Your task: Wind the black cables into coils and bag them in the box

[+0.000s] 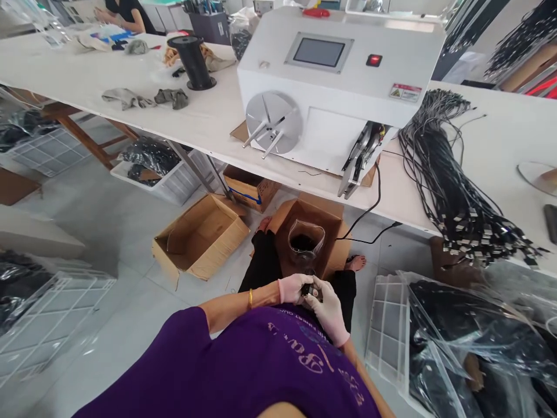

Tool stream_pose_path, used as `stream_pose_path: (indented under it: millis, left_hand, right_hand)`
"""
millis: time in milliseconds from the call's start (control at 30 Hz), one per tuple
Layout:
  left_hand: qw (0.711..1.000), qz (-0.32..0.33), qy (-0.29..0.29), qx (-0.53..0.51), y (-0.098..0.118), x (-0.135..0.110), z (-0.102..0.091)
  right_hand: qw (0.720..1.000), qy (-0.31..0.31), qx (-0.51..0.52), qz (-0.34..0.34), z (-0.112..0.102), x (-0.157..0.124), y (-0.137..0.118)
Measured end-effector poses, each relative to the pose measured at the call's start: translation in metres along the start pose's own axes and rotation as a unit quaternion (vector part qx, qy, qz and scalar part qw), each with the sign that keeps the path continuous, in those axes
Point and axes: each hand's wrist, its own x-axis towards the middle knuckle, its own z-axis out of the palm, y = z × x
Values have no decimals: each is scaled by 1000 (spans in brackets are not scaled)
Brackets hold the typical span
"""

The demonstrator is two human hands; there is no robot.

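Both my hands wear pale pink gloves and meet over my lap, close to my purple shirt. My left hand (pixel 292 288) is closed on a small black coiled cable (pixel 311 289). My right hand (pixel 329 309) pinches the same black cable from the right. A clear plastic bag (pixel 306 244) with dark cables in its bottom stands open in a cardboard box (pixel 335 217) between my feet, just beyond the hands.
A white winding machine (pixel 331 87) with a touchscreen and a disc sits on the long white table (pixel 130 104). A bundle of black cables (pixel 452 186) lies at right. Open cardboard boxes (pixel 202 238) and white crates (pixel 43 325) stand on the floor. Another person (pixel 126 14) works at far left.
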Motion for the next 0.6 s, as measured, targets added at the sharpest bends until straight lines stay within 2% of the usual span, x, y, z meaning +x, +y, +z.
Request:
stream_pose_path:
  millis: [100, 233, 467, 600]
  left_hand:
    - [998, -24, 23, 59, 12, 2, -4]
    - [993, 12, 79, 83, 20, 14, -9]
    - [989, 4, 130, 66, -2, 14, -11]
    - [991, -6, 130, 31, -6, 9, -8]
  right_hand:
    - [1000, -6, 4, -12, 0, 2, 4]
    - [999, 28, -42, -18, 5, 6, 8]
    - [983, -19, -170, -69, 16, -2, 18]
    - [984, -36, -156, -80, 19, -3, 26]
